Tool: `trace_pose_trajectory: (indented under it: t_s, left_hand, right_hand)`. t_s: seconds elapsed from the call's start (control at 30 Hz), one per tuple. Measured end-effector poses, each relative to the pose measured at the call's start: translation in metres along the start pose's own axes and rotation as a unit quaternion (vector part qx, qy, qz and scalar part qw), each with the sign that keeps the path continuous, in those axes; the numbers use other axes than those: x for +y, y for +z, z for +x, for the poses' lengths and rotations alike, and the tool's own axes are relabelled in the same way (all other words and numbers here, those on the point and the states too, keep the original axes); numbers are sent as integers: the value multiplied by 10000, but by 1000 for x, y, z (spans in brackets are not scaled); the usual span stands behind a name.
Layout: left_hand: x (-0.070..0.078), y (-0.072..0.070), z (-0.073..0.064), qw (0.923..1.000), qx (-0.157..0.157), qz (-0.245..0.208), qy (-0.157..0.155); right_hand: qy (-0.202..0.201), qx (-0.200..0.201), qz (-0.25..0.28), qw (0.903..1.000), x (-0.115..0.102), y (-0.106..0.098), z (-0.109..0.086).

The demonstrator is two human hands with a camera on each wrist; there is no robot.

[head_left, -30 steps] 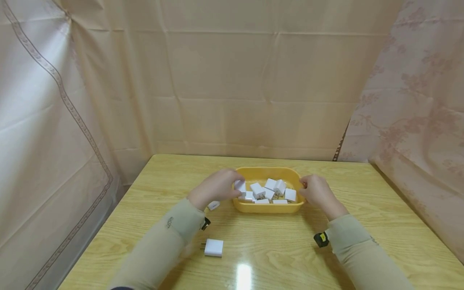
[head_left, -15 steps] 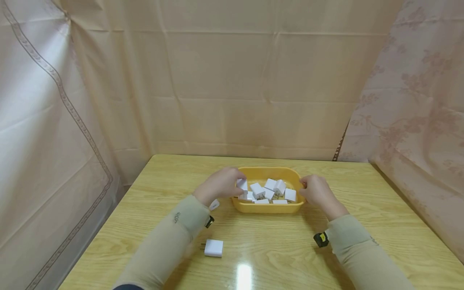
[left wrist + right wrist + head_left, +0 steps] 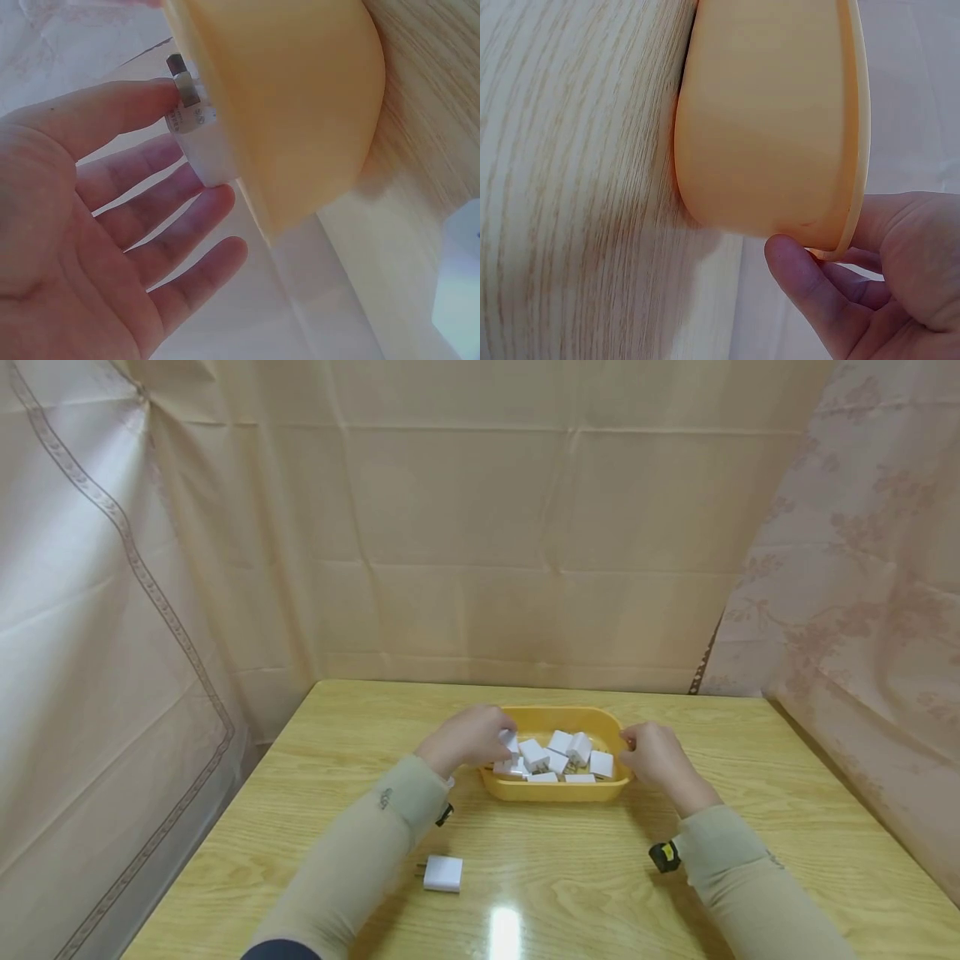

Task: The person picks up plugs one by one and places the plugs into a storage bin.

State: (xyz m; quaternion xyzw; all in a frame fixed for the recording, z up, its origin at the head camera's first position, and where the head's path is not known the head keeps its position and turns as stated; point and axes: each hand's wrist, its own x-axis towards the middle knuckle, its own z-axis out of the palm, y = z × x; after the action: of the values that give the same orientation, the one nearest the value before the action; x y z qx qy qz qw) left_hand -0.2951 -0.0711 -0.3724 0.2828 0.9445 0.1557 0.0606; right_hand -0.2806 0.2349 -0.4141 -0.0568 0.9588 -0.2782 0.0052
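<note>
A yellow plastic basin [image 3: 555, 792] stands on the table, with several white plug-in chargers [image 3: 578, 748] lying loose in it. Over its left end my left hand [image 3: 471, 739] pinches another white charger [image 3: 509, 743]. The left wrist view has this charger [image 3: 206, 150] between thumb and fingers, its metal prongs by the thumb tip, partly hidden behind the basin's wall [image 3: 300, 112]. At the opposite end my right hand [image 3: 660, 764] grips the basin's rim. In the right wrist view the thumb of that hand [image 3: 870, 285] presses the outer wall [image 3: 772, 120], with the fingers behind the rim.
One white charger [image 3: 442, 873] lies on the wooden table [image 3: 570, 868] in front, prongs pointing left. Another white piece [image 3: 450, 782] shows beside the left cuff, mostly covered by it. Cloth curtains [image 3: 480, 543] hang behind and at both sides.
My left hand has moved a little to the right, further over the basin, carrying the charger. The right hand and the basin have stayed put.
</note>
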Motion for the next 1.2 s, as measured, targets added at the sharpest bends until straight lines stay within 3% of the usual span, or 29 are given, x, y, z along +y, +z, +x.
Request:
trace_pose_trajectory:
  t_s: [0.5,0.93,1.2]
  left_hand:
    - [2,4,7,9995,-112,277,-39]
    - [2,4,5,9999,-112,54,-12]
    - [3,1,6,9998,-110,40,-174]
  right_hand:
    - [-12,38,46,10000,1,1,0]
    - [80,-27,83,9999,-1,0,0]
    - [96,-25,31,9999,0,-1,1]
